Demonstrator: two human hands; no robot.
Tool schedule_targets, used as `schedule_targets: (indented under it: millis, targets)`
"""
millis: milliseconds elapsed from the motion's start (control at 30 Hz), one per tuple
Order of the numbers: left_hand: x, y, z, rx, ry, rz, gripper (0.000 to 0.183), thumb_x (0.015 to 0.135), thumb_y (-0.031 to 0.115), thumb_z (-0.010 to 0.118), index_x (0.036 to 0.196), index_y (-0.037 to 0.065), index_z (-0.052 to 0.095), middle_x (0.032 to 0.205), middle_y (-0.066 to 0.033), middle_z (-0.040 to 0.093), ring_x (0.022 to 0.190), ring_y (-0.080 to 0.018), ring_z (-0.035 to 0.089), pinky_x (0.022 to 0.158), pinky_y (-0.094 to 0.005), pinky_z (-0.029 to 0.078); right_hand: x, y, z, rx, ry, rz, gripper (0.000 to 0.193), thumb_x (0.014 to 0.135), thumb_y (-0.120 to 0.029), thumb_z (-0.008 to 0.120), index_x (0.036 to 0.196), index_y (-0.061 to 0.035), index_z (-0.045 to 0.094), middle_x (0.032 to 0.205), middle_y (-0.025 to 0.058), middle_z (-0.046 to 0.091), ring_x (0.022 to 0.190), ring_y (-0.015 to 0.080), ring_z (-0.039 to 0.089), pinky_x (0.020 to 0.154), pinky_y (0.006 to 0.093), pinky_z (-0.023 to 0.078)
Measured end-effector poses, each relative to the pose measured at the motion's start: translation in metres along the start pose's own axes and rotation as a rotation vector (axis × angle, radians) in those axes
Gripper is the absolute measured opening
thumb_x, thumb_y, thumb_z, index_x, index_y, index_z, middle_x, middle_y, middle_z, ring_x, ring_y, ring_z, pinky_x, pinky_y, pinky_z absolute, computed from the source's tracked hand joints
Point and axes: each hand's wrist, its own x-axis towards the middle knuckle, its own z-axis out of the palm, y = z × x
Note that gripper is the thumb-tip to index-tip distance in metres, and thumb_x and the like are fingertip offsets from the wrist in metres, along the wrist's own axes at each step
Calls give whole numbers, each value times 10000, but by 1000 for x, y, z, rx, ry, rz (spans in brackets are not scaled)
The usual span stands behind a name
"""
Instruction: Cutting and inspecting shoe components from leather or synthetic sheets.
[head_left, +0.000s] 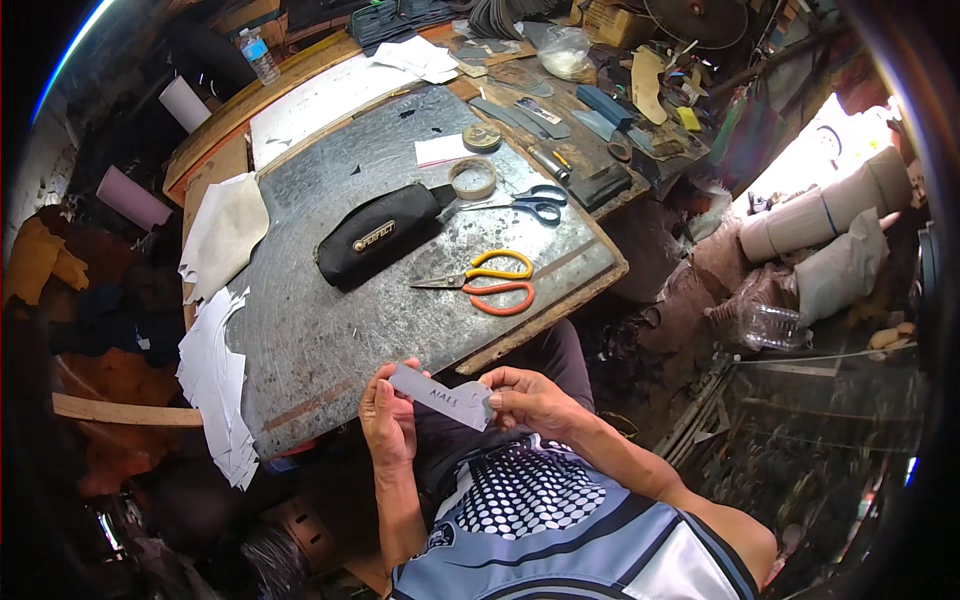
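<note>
Between my hands, just off the near edge of the worktable, is a flat grey strip with handwriting on it and a notched right end. My left hand pinches its left end, with the thumb in front. At the right end, my right hand grips the strip between thumb and fingers. On the metal-topped table ahead lie scissors with yellow and orange handles. Beyond them are a black zip pouch, dark-blue-handled scissors and a roll of tape.
White cut sheets overhang the table's left edge, below a cream piece. A round tin sits farther back. Grey strips and a plastic bag cover the far bench. A plastic bottle stands far left; large rolls lie at right.
</note>
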Motion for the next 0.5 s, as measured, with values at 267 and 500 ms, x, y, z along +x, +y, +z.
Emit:
schedule_targets:
  millis: [267,500]
  targets:
    - [2,1,3,-19,-19,18,331,928,275,580,1189,73,558,1135,-179,618,989,-265,620,920,-412,488,1,0,-1,-16,13,-17,317,892,-149,619,1159,-3,531,906,35,588,719,57,538,588,176,447]
    - [-6,-1,1,22,-90,35,465,873,108,657,1305,52,494,1137,-184,612,932,-123,597,818,-235,467,-6,1,5,-4,19,-22,313,893,-150,610,1154,4,534,898,32,592,693,53,526,584,173,432]
